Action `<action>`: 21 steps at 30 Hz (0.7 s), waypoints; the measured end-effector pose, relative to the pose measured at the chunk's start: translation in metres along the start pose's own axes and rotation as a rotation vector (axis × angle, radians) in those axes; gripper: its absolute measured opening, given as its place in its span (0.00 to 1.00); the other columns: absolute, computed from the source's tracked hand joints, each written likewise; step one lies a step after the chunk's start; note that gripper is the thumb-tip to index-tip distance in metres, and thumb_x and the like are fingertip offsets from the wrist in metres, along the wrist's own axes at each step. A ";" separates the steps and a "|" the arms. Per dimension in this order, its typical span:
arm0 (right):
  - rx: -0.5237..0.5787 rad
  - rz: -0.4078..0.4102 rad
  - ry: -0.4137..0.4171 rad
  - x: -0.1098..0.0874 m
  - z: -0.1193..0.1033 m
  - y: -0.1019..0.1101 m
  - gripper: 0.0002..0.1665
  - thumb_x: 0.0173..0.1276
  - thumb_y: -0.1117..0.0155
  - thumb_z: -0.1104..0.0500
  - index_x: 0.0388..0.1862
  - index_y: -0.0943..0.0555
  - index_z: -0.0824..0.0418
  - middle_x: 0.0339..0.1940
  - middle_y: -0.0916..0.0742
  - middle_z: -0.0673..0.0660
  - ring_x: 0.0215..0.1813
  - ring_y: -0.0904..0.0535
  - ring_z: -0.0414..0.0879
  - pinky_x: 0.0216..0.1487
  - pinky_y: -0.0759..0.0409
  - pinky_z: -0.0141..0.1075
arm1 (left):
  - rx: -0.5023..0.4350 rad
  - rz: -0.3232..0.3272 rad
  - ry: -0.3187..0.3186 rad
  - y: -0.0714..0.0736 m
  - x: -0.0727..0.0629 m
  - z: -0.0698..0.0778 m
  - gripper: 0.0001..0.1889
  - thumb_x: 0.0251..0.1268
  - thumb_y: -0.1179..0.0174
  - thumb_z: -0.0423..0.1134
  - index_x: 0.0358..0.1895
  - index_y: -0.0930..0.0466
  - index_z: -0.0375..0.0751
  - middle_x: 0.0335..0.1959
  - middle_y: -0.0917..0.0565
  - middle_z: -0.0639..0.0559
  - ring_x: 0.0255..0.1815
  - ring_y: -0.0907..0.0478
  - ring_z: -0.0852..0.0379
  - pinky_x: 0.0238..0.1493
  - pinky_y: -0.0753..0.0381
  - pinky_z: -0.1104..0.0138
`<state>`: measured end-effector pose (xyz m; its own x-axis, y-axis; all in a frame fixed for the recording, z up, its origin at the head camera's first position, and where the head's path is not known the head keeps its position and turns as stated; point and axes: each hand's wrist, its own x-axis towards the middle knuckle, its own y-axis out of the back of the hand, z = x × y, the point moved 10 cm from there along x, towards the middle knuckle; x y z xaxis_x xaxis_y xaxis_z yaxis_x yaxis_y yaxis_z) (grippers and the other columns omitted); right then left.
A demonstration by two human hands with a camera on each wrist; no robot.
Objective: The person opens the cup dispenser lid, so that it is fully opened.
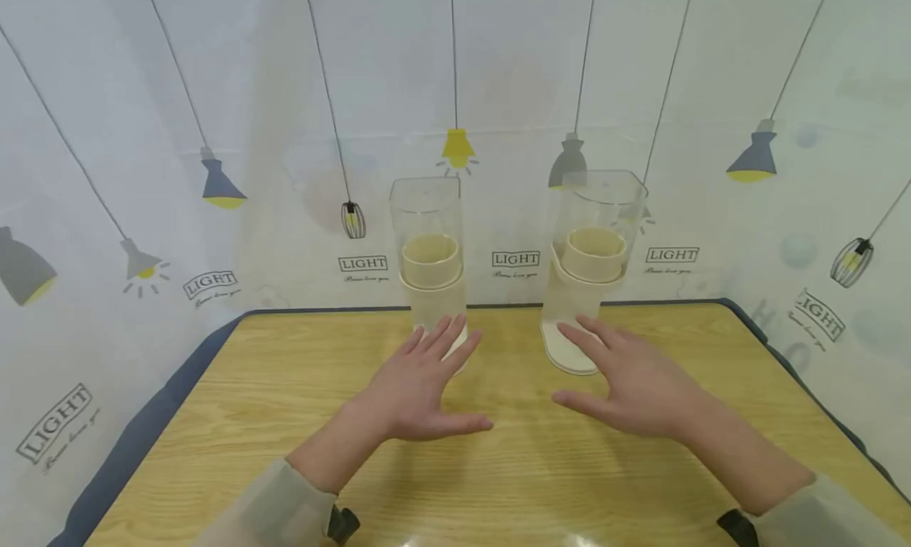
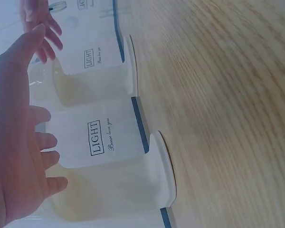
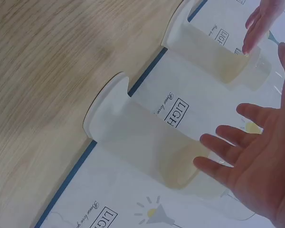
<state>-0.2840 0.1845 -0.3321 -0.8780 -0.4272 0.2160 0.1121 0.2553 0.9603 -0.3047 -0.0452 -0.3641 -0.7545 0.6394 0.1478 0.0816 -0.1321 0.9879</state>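
Two cream-white stands with flat rounded bases are upright at the table's back edge, the left stand (image 1: 429, 276) and the right stand (image 1: 592, 269). Each has a round collar partway up, and a clear plastic upper part rises around and above it. My left hand (image 1: 420, 389), fingers straight and spread, is held out palm down in front of the left stand, overlapping its base in the head view. Likewise, my right hand (image 1: 644, 385) reaches out before the right stand with extended fingers and the thumb pointing inward. Neither hand holds anything.
Under both hands lies a light wooden table (image 1: 527, 484) with a dark blue edge (image 1: 171, 397). Behind and beside it hangs a white sheet (image 1: 512, 81) printed with lamps and the word LIGHT. Dark straps (image 1: 343, 523) show at my sleeve cuffs.
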 end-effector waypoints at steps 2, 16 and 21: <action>0.004 0.037 -0.006 -0.001 0.003 0.007 0.51 0.71 0.40 0.22 0.84 0.34 0.47 0.81 0.26 0.61 0.75 0.24 0.67 0.68 0.22 0.66 | -0.037 0.032 -0.017 0.004 0.002 0.002 0.59 0.62 0.47 0.83 0.89 0.54 0.56 0.91 0.54 0.49 0.91 0.55 0.46 0.87 0.45 0.44; 0.048 0.481 0.007 -0.013 0.033 0.084 0.32 0.69 0.25 0.50 0.69 0.20 0.57 0.60 0.16 0.60 0.53 0.16 0.58 0.34 0.17 0.51 | -0.342 0.211 -0.094 0.028 0.021 0.016 0.46 0.67 0.32 0.64 0.83 0.36 0.45 0.81 0.30 0.46 0.81 0.30 0.46 0.76 0.23 0.49; 0.088 0.541 -0.018 -0.004 0.043 0.103 0.30 0.70 0.27 0.52 0.68 0.20 0.60 0.60 0.17 0.63 0.56 0.18 0.58 0.45 0.19 0.57 | -0.357 0.245 -0.106 0.035 0.030 0.017 0.46 0.67 0.30 0.62 0.82 0.35 0.44 0.80 0.29 0.47 0.81 0.30 0.47 0.78 0.26 0.51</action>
<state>-0.2888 0.2498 -0.2419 -0.7138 -0.1997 0.6713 0.5113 0.5064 0.6943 -0.3136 -0.0175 -0.3238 -0.6686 0.6282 0.3979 0.0054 -0.5310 0.8474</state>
